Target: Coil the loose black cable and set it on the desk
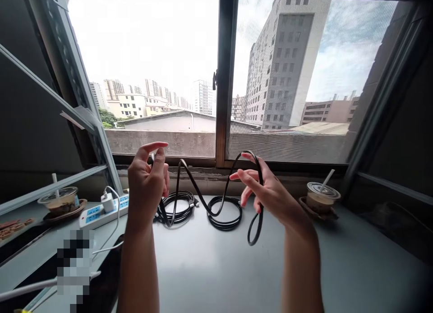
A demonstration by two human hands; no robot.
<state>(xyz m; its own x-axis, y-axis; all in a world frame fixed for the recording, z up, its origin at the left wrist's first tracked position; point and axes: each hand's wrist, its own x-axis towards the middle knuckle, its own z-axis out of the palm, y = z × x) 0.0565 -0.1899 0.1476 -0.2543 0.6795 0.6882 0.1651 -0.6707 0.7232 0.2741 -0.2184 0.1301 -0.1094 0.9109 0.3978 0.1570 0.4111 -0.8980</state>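
A long black cable (192, 180) hangs in loose bends between my two raised hands, above the table. My left hand (146, 177) is curled closed around one part of it, with the thumb up and the index finger bent over the top. Over my right hand (272, 193) a loop of the same cable is draped, its end loop dangling below the palm; the fingers there are spread and loosely bent. Behind the hanging cable lie two coiled black cables, a left coil (181, 221) with a connector at its side and a right coil (224, 225).
A white power strip (96, 216) with a plugged-in charger (107, 202) and white cord lies at left. Lidded drink cups stand on both sides, a left cup (61, 200) and a right cup (321, 198). A window and metal shelf frame (91, 101) rise behind the grey table (216, 268).
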